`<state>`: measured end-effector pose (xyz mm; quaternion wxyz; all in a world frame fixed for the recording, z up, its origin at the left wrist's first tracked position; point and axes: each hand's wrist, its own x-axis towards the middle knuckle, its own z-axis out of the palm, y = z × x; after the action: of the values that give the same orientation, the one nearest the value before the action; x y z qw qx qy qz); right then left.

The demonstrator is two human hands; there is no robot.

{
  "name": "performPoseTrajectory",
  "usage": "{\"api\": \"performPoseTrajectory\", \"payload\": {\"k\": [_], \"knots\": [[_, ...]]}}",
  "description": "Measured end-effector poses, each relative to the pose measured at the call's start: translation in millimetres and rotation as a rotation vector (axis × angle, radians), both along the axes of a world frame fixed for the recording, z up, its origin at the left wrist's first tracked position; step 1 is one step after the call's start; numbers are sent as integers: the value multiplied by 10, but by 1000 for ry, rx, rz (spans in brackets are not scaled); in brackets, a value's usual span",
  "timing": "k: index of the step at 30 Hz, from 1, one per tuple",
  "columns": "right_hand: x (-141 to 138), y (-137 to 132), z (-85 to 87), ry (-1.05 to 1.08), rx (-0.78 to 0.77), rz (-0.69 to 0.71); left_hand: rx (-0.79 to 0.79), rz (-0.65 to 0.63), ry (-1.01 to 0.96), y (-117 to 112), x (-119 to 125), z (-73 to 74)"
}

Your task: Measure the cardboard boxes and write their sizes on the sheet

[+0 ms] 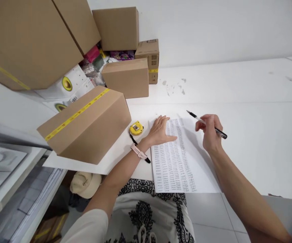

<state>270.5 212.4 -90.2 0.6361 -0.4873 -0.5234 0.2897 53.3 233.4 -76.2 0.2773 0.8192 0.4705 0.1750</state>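
Note:
A pen (203, 121) with a black grip and a clear barrel is held in my right hand (211, 131), its tip pointing up and left, off the paper. My left hand (159, 131) lies with fingers stretched out over the upper left part of a paper sheet (204, 168). Columns of small handwritten-looking marks fill the sheet's left half; its right half is blank. Just left of my left hand sits a yellow tape measure (136, 128) with a black strap. A pink band (139, 152) circles my left wrist.
A taped cardboard box (92, 118) stands on the white table (257, 135) at the left. Behind it are a smaller box (127, 79), more cartons (117, 28) and white boxes with avocado pictures (68, 82). A beige cap (85, 185) lies below the table's left edge.

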Motion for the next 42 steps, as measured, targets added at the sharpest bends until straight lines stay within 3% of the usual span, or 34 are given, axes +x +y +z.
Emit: {"api": "performPoseTrajectory", "payload": {"k": [3, 6, 10, 15, 20, 23, 30, 36, 42], "knots": [[-11, 37, 14, 235, -88, 109, -2, -33, 17, -37, -33, -11], [-1, 77, 37, 286, -184, 128, 38, -61, 35, -65, -20, -34], [64, 102, 25, 265, -266, 34, 56, -142, 64, -93, 24, -81], [91, 125, -38, 249, -362, 120, 45, -245, 115, -118, 67, -118], [67, 173, -108, 38, -380, 62, 57, -351, 265, -118, 78, -99], [28, 189, -122, -75, -355, 17, 98, -350, 287, -105, 66, -76], [-96, 211, -217, 16, -268, 165, 251, -292, 275, -175, 143, -65], [-133, 231, -198, -102, -320, -19, 219, -267, 293, -232, 248, -172], [-139, 218, -148, -231, -302, -108, 173, -267, 269, -223, 277, -222]]}}
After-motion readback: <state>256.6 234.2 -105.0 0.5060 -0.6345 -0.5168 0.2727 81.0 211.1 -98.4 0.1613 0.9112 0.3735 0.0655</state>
